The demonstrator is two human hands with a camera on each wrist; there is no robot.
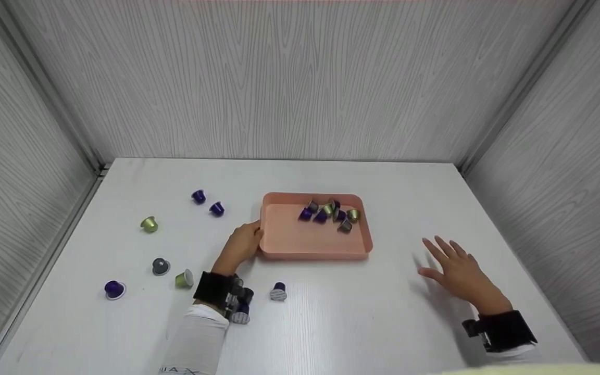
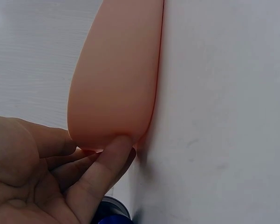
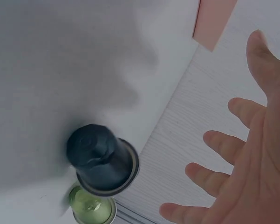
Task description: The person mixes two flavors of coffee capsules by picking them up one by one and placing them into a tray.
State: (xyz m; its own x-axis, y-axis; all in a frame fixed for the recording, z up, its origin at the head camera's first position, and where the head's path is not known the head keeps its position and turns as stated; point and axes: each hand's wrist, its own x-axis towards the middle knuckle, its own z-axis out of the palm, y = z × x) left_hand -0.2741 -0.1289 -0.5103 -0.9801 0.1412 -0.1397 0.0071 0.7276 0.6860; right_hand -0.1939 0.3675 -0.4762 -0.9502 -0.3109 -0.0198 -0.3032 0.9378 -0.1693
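Note:
A shallow pink tray (image 1: 300, 239) lies at the middle of the white table, with several purple, green and grey coffee capsules (image 1: 327, 210) gathered in its back right part. At the tray's left end, my left hand (image 1: 242, 244) grips the rim and wall. The left wrist view shows the fingers (image 2: 105, 170) bent against the tray's end. My right hand (image 1: 459, 273) hovers to the right of the tray, fingers spread and holding nothing. In the right wrist view a dark capsule (image 3: 100, 156) and a green capsule (image 3: 91, 207) appear beyond the fingertips.
Loose capsules lie on the left half of the table, among them a green one (image 1: 149, 224), a grey one (image 1: 161, 266) and a purple one (image 1: 115, 289). Several sit beside the left wrist, partly hidden by it. Grey panels (image 1: 289, 78) enclose the back and sides.

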